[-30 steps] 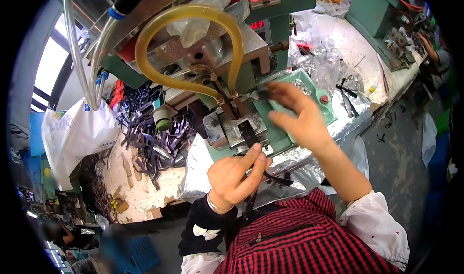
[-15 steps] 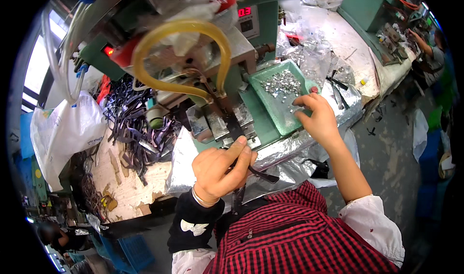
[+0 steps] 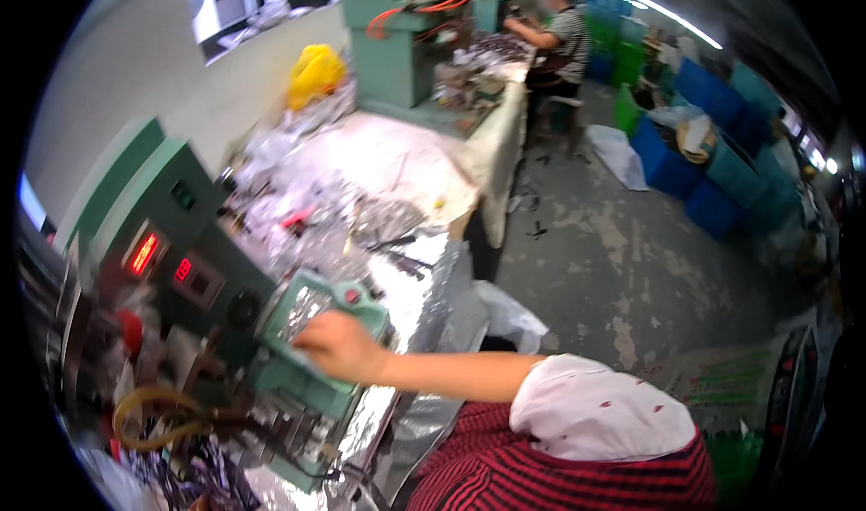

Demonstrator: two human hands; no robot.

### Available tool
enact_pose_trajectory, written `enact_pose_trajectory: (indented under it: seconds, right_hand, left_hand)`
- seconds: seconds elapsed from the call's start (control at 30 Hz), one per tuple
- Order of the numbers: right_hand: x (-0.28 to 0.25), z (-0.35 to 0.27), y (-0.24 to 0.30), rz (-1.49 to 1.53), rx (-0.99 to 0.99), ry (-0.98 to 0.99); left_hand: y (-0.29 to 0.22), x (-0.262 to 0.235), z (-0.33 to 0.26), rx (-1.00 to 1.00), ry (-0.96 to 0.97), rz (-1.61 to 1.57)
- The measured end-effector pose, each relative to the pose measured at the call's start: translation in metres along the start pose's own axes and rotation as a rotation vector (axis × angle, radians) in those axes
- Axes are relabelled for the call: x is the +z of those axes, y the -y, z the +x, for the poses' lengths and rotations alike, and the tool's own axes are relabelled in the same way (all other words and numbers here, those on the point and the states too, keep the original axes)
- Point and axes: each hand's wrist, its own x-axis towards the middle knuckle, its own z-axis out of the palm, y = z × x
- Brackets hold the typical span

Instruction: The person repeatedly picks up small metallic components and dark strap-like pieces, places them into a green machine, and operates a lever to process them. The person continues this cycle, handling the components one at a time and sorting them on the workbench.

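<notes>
R. hand is down at the green tray, palm side mostly turned away, forearm coming in across the foil from the lower rt. The small silvery bits lie in the tray, just beyond the knuckles, i.e. the thing being reached for. Step in hand, as I'd judge it: picking among those bits. To do it well, go in w/ thumb & index only, pinch one bit by its edges, & check it's just one before lifting; they're tiny & heaped, so two could come up together. Prob. best to keep the wrist clear of the red knob on the tray's side, & keep the sleeve off the rim so nothing tips. Also lift straight up first, b/c the green machine stands right beside the tray & a knuckle could catch. Now the fingers: curled, bent down toward the bits, tips blurred & partly hidden by the hand itself. Can't tell if they're apart or pinched together, nor whether a bit is btwn them; contact w/ the heap unclear too. L. hand's out of view, so no word on its fingers.
</notes>
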Motion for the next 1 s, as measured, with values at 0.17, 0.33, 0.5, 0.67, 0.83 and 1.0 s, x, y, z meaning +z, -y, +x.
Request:
enact_pose_trajectory:
  seconds: [0.17,0.33,0.5,0.67,0.83,1.0]
  right_hand:
    - [0.008,-0.005,-0.014,0.082,0.254,0.047]
    - [-0.049,-0.032,-0.002,-0.072,0.215,0.002]
    - [-0.060,-0.038,0.013,0.066,0.216,0.016]
    - [-0.008,0.021,0.069,0.400,0.062,0.142]
    - [0.032,0.016,0.083,0.492,0.204,0.066]
    - [0.032,0.008,0.096,0.767,0.373,0.014]
  left_hand:
    - [0.048,0.134,-0.002,0.088,0.122,0.003]
    - [0.074,0.130,-0.015,-0.301,0.576,0.047]
    - [-0.012,0.046,-0.015,-0.279,0.298,0.023]
    - [-0.006,0.052,-0.011,-0.651,0.230,-0.210]
    - [-0.052,0.039,-0.002,-0.655,-0.022,-0.557]
    - [-0.108,0.008,0.022,-0.407,-0.185,-0.768]
